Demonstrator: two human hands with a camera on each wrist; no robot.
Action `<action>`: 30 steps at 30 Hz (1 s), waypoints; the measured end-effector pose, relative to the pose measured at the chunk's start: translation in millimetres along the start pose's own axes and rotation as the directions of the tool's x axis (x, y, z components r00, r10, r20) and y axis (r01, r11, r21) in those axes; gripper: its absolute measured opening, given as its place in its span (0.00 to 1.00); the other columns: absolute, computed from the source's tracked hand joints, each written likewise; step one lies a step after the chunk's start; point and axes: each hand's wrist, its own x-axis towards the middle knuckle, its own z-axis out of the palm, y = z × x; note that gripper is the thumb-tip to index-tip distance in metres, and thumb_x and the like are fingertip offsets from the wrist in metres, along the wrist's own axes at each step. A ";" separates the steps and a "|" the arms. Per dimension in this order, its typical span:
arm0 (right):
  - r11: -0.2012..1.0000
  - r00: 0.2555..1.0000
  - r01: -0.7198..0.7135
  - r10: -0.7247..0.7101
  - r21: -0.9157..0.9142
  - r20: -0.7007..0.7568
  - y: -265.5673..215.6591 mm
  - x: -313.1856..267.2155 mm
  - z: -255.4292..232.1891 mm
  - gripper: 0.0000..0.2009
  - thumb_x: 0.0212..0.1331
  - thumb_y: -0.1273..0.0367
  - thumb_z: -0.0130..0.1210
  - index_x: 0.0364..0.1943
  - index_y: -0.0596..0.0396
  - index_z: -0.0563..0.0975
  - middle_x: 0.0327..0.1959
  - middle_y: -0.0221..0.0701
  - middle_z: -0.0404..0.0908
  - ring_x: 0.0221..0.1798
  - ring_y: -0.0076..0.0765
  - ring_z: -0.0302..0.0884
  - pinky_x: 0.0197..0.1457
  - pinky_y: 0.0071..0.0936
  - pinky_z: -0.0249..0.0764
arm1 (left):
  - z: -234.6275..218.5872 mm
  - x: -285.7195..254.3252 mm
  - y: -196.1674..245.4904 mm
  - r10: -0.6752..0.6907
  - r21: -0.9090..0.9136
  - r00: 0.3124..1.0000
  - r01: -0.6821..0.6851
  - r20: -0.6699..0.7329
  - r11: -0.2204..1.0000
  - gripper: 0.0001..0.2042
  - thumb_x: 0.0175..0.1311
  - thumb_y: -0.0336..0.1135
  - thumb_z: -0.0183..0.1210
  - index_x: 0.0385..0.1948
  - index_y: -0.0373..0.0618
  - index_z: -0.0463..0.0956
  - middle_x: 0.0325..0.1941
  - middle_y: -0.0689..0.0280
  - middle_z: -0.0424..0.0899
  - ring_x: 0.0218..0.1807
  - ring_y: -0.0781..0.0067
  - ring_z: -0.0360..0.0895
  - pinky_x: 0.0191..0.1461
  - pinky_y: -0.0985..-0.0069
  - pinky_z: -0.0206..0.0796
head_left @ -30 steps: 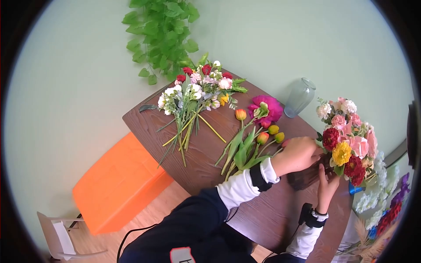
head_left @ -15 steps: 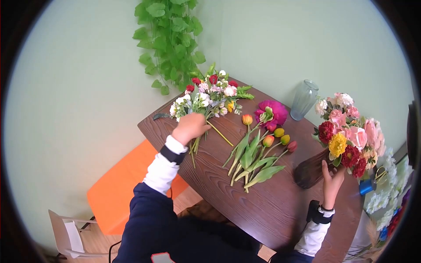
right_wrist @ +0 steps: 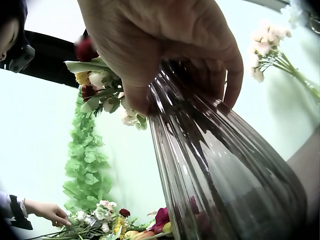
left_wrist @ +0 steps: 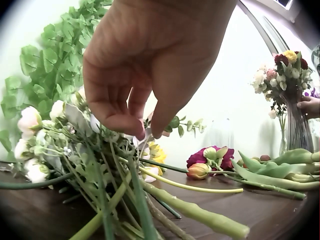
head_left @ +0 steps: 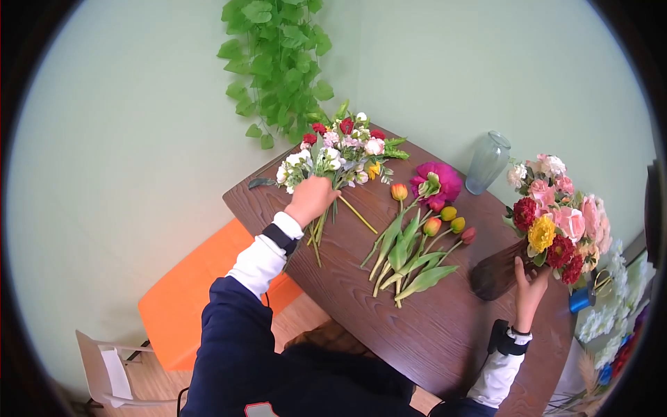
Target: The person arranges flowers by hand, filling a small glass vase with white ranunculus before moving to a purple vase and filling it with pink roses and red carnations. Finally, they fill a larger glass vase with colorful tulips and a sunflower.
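Note:
My left hand point(head_left: 311, 199) reaches down over a pile of mixed artificial flowers point(left_wrist: 37, 125) on the table. Its thumb and forefinger tips come close together right at the crossing green stems point(left_wrist: 145, 215); I cannot tell whether a stem is between them. My right hand point(right_wrist: 170, 55) grips the neck of a ribbed, smoky glass vase point(right_wrist: 220, 165), thumb on one side and fingers round the other. That vase leans on the table, holding a bouquet point(head_left: 556, 222) of pink, dark red, yellow and white flowers.
Tulips point(head_left: 410, 257) lie across the middle of the brown table point(head_left: 347, 299), beside a magenta bloom point(head_left: 436, 182). A pale glass vase point(head_left: 488, 163) stands by the wall. Blue ribbon point(head_left: 581, 299) is near the right edge. An orange block point(head_left: 187, 299) and a chair point(head_left: 114, 368) are left.
My left hand has left the bouquet in the smoky vase and moved left across the table to the flower pile. The right hand has stayed at the vase.

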 end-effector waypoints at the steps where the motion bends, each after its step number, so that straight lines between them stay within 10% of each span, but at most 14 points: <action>1: 1.000 1.000 0.001 -0.001 -0.003 -0.007 -0.2 -0.1 0.5 0.23 0.50 0.69 0.64 0.48 0.66 0.68 0.39 0.36 0.77 0.39 0.28 0.73 0.40 0.23 0.69 | 4.4 3.5 0.2 0.006 -0.003 1.000 -0.006 -0.002 1.000 0.14 0.51 0.44 0.62 0.20 0.41 0.77 0.21 0.53 0.79 0.28 0.49 0.77 0.32 0.60 0.69; 8: 0.991 0.997 0.061 -0.067 -0.117 -0.048 -3.8 -1.9 1.7 0.18 0.50 0.68 0.64 0.39 0.67 0.73 0.35 0.34 0.77 0.38 0.24 0.72 0.40 0.22 0.67 | 20.5 34.3 -23.8 0.051 0.000 0.978 -0.052 0.203 0.999 0.14 0.48 0.42 0.63 0.17 0.39 0.78 0.20 0.53 0.79 0.22 0.53 0.77 0.32 0.63 0.71; 11: 0.986 0.999 -0.036 0.033 -0.164 -0.024 -21.4 -3.2 -0.1 0.13 0.51 0.68 0.64 0.29 0.64 0.74 0.23 0.23 0.72 0.26 0.18 0.64 0.28 0.19 0.60 | 0.5 29.8 -22.2 -0.082 -0.520 0.906 0.310 0.415 0.796 0.12 0.54 0.36 0.61 0.21 0.35 0.78 0.18 0.61 0.80 0.18 0.74 0.78 0.28 0.77 0.71; 18: 0.992 0.996 -0.085 0.083 -0.089 -0.026 -14.6 -6.0 0.4 0.14 0.52 0.70 0.62 0.40 0.64 0.73 0.29 0.22 0.72 0.31 0.18 0.64 0.36 0.18 0.61 | 3.2 13.3 -27.4 0.023 -0.815 0.949 0.258 0.316 0.519 0.09 0.60 0.35 0.58 0.28 0.38 0.75 0.18 0.73 0.75 0.20 0.87 0.69 0.25 0.87 0.62; 24: 0.991 0.991 -0.127 0.128 -0.042 0.026 6.7 -6.1 -7.2 0.21 0.52 0.71 0.62 0.50 0.64 0.71 0.49 0.32 0.74 0.52 0.28 0.68 0.58 0.25 0.59 | 5.1 5.2 -16.9 0.169 -0.674 0.913 0.140 0.372 0.725 0.08 0.58 0.35 0.60 0.27 0.39 0.76 0.18 0.71 0.76 0.20 0.85 0.72 0.24 0.84 0.64; 30: 0.992 0.993 -0.118 0.118 -0.049 -0.013 7.2 -8.0 -5.9 0.22 0.52 0.71 0.62 0.50 0.64 0.71 0.49 0.31 0.74 0.51 0.27 0.68 0.58 0.25 0.59 | -34.0 47.6 4.5 0.234 -0.537 0.917 -0.026 0.323 0.843 0.12 0.62 0.38 0.55 0.24 0.39 0.78 0.14 0.69 0.75 0.15 0.82 0.71 0.21 0.81 0.63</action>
